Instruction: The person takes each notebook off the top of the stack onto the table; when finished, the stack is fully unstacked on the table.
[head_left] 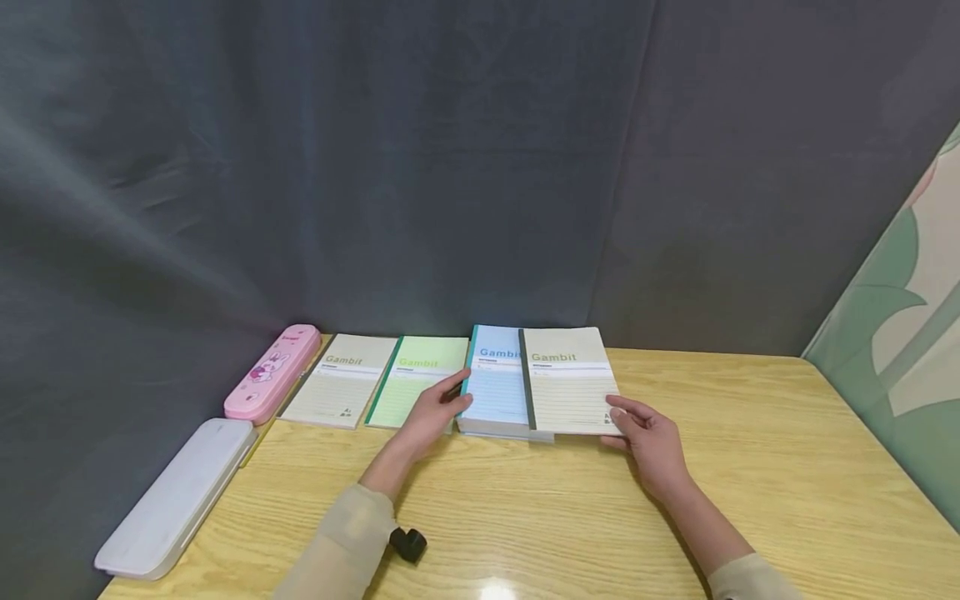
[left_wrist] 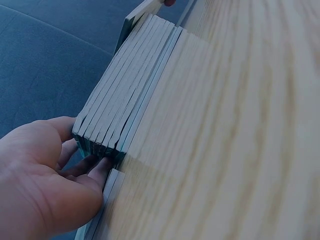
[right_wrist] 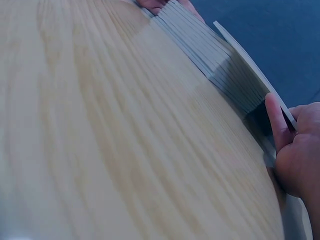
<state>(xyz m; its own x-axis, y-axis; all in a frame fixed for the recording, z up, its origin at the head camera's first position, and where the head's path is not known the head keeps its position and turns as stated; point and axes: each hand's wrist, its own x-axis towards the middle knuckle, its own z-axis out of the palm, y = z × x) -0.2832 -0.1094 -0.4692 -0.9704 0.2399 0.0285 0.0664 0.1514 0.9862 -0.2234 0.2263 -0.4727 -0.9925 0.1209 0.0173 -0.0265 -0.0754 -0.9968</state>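
Note:
My right hand (head_left: 656, 450) pinches a cream Gambit notebook (head_left: 570, 375) by its lower right corner, thumb on the cover and fingers beneath. The notebook has a dark spine and overlaps the right part of a thick stack of notebooks (head_left: 497, 392), whose top one is blue. In the right wrist view the held notebook (right_wrist: 245, 57) slants up from the stack's pages (right_wrist: 210, 50). At the stack's left spine side, my left hand (head_left: 427, 417) grips the edge. The left wrist view shows the left hand's thumb and fingers (left_wrist: 100, 172) around the stack's near corner.
Left of the stack lie a green notebook (head_left: 416, 379) and another cream notebook (head_left: 341, 379). Farther left are a pink pencil case (head_left: 273, 371) and a white case (head_left: 180, 496), with a thin yellow stick beside them. A dark curtain (head_left: 450, 167) hangs behind the wooden table (head_left: 525, 517).

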